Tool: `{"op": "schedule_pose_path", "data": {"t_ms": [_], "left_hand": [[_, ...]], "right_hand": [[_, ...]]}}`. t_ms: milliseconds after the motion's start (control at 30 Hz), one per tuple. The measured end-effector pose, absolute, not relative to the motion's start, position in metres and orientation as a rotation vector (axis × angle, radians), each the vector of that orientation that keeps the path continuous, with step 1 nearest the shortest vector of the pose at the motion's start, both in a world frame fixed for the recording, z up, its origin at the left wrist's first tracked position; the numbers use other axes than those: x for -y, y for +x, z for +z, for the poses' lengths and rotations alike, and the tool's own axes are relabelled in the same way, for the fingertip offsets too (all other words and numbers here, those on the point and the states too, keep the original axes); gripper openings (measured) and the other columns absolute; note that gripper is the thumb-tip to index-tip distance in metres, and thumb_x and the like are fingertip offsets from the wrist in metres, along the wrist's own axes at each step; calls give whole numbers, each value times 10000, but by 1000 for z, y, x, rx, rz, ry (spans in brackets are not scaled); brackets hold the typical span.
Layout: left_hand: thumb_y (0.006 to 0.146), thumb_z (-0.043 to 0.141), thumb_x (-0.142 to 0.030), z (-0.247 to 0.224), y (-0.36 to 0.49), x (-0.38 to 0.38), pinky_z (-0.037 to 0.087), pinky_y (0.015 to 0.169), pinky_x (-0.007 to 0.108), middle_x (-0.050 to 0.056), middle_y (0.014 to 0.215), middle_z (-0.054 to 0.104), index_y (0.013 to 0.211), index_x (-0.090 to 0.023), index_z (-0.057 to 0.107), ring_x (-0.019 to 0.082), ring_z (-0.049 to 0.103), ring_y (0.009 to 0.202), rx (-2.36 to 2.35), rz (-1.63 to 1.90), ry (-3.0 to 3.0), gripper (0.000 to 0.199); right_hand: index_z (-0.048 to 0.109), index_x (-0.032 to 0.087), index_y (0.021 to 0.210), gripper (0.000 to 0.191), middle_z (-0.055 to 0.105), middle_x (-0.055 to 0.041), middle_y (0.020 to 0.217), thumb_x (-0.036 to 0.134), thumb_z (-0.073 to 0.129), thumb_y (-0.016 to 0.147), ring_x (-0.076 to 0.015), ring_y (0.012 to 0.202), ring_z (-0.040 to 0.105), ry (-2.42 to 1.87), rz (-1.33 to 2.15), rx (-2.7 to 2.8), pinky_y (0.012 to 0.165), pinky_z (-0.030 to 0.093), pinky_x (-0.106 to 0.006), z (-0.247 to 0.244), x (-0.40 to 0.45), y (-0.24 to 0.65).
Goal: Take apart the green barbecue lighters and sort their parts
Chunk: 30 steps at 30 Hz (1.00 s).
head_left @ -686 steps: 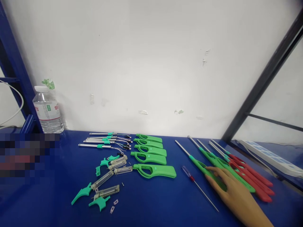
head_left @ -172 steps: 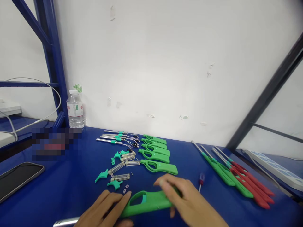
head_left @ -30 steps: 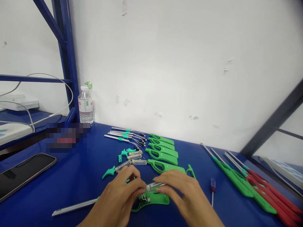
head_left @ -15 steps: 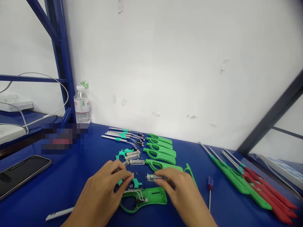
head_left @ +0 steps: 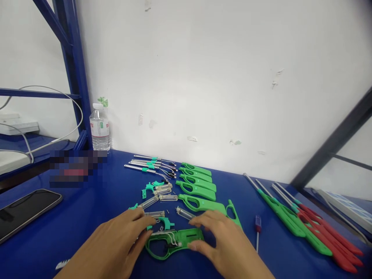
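My left hand (head_left: 120,238) has its thumb and fingers curled around the neck of an opened green lighter shell (head_left: 188,235); the exact contact is partly hidden. White wires and a small dark part lie inside this shell. My right hand (head_left: 216,234) is open, its thumb at the shell's right end and its fingers spread above. Just off those fingertips lies a clear fuel tank (head_left: 185,214) on the table. Another clear tank (head_left: 155,214) rests beyond the left fingers, beside a teal trigger (head_left: 166,223). From under my left forearm sticks out a metal tube's tip (head_left: 62,264).
Several green shells (head_left: 199,190) lie in a row behind, with metal tubes with wires (head_left: 145,169) to their left. A screwdriver (head_left: 258,224) and assembled green and red lighters (head_left: 322,228) are at right. A phone (head_left: 27,213) and water bottle (head_left: 99,130) are at left.
My right hand has let go of the clear tank and opened over the shell's right end. The left hand has released a clear tank and moved left and down to the shell's neck.
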<state>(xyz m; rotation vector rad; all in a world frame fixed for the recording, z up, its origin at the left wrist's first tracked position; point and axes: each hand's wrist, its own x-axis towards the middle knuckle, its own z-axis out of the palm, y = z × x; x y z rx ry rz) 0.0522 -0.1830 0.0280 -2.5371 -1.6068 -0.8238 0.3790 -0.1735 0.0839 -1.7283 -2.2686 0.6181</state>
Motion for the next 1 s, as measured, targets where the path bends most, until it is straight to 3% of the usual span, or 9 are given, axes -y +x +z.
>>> {"op": "schedule_pose_path", "data": {"t_ms": [133,267,367,500,567,700,800,933,1000], "left_hand": [[1068,669,-211,18,31,188,812,852,360,23,1380,995,1442,-456,953,342,1014,1153,1623,-475,-2644,529],[1085,612,-173,18,28,183,828,858,413,25,1294,995,1290,-442,940,350,1014,1093,1698,-300,-2749,471],[1124,558,-194,15,27,181,831,816,408,47,1361,998,1400,-440,931,359,1020,1076,1647,-347,-2726,524],[1148,477,-161,12,25,182,835,890,358,17,1496,978,1628,-492,870,340,1017,1197,1400,-587,-2657,703],[1130,476,-130,16,27,182,801,837,296,4,1412,986,1564,-507,901,300,1019,1111,1405,-643,-2638,715],[1142,487,-151,33,32,180,670,673,235,38,1253,949,1442,-424,941,217,938,855,1587,-693,-2625,609],[1252,408,-219,56,32,175,593,621,260,55,1377,922,1503,-396,923,196,886,849,1740,-749,-2534,600],[1222,422,-126,97,41,156,680,844,338,98,1496,879,1545,-335,909,266,912,1107,1938,-588,-2328,620],[1226,476,-110,117,48,136,699,897,396,104,1461,868,1543,-306,898,284,899,1117,1930,-553,-2312,563]], "right_hand": [[1016,343,1470,486,930,-84,1514,159,1094,1027,-397,1522,852,-1831,739,2264,1267,647,-451,96,175,369],[1038,334,1379,426,921,-79,1489,174,1140,998,-370,1494,849,-1828,783,2253,1233,620,-409,96,174,371],[1041,338,1348,433,922,-68,1439,158,1151,970,-352,1431,854,-1826,794,2247,1194,601,-389,92,173,374],[1040,347,1323,452,920,-47,1361,157,1165,933,-321,1309,861,-1812,794,2238,1075,573,-357,86,171,377],[1041,355,1302,453,920,-36,1334,151,1168,918,-309,1281,861,-1808,800,2231,1025,554,-341,85,170,377],[1043,359,1262,454,920,-20,1332,119,1170,898,-293,1264,855,-1837,821,2197,997,539,-310,89,171,374],[1040,344,1256,459,922,-13,1321,106,1175,887,-285,1249,858,-1864,813,2180,997,534,-297,93,173,371],[1035,324,1221,423,924,-13,1304,105,1171,886,-280,1277,859,-1856,788,2191,1028,529,-296,93,172,369],[1034,323,1218,428,925,-14,1299,98,1167,879,-278,1286,859,-1844,777,2207,1037,529,-298,91,171,370]]}}
